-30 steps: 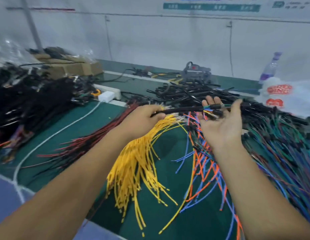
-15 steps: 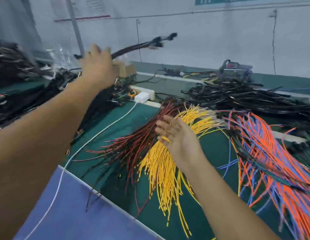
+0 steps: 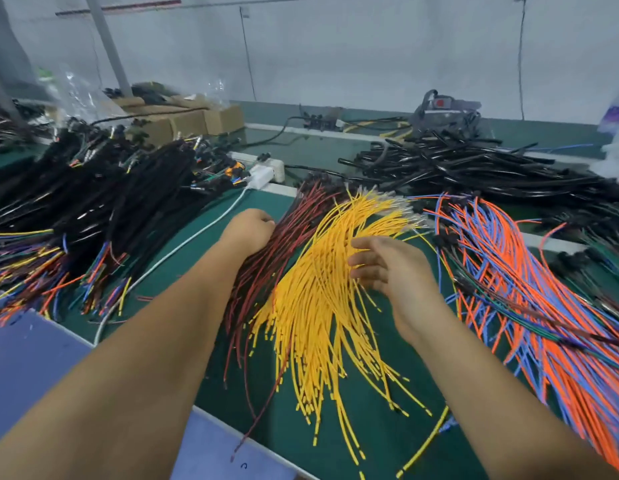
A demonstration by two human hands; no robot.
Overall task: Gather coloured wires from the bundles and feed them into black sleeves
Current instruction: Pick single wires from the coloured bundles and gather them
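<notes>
sleeved pile [image 3: 93, 188]: big heap of finished black harnesses at the worktop's left edge. The one the left hand was swinging over there half a second ago is gone from the hand, so I'd say that one's done and dropped off.
left hand [image 3: 247, 230]: back from the far left, now down on the red wires [image 3: 266, 271]. Fingers curl into the bundle, but I can't tell if it's actually got a wire pinched yet.
yellow wires [image 3: 322, 289]: fanned out mid-worktop, just right of the red ones, tips toward the near edge.
right hand [image 3: 387, 268]: fingers loose and spread, resting on the yellow fan, holding nothing. It's barely moved.
orange/blue wires [image 3: 509, 271]: mixed bundle toward the right edge, untouched.
sleeves [image 3: 474, 164]: empty black tubes heaped at the far right.
read: looks like a fresh round starting, picking colours again before grabbing a new sleeve.
</notes>
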